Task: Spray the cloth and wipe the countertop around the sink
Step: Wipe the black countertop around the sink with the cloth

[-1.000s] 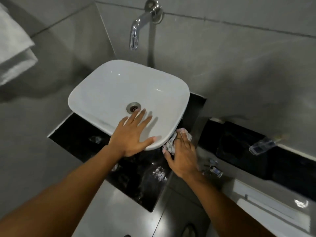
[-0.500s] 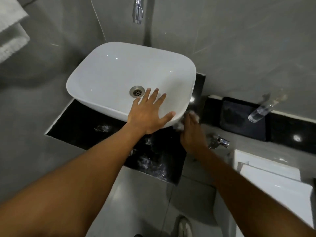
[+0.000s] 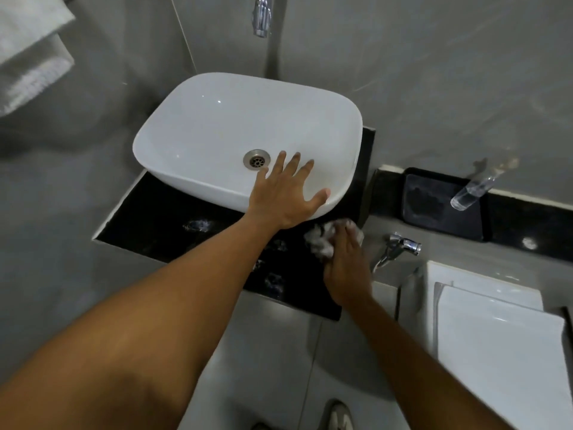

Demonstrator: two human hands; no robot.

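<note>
The white sink (image 3: 217,128) dominates the picture, a wide basin sitting on top of the black worktop (image 3: 161,218), and everything else is placed off it. Down across the basin's near rim lies the left hand (image 3: 286,197), flat and spread, fingers apart over the porcelain and clamped on nothing, bracing by the look of it. Just off the sink's near right corner is the right hand (image 3: 344,262), its grip closed on the cloth (image 3: 322,240), which is bunched into a pale wad and pressed onto the dark worktop right under the basin's overhang. So the wipe is on, working the narrow strip at that corner. Wet-looking smears glint on the worktop in front of the sink. The risks from here: that wad is small and crumpled, so it may skip patches and leave streaks unless opened out; the knuckles could knock the basin's underside in that tight gap; and to the sink's right a chrome tap (image 3: 400,246) sits near enough that a wide sweep might clip it.
</note>
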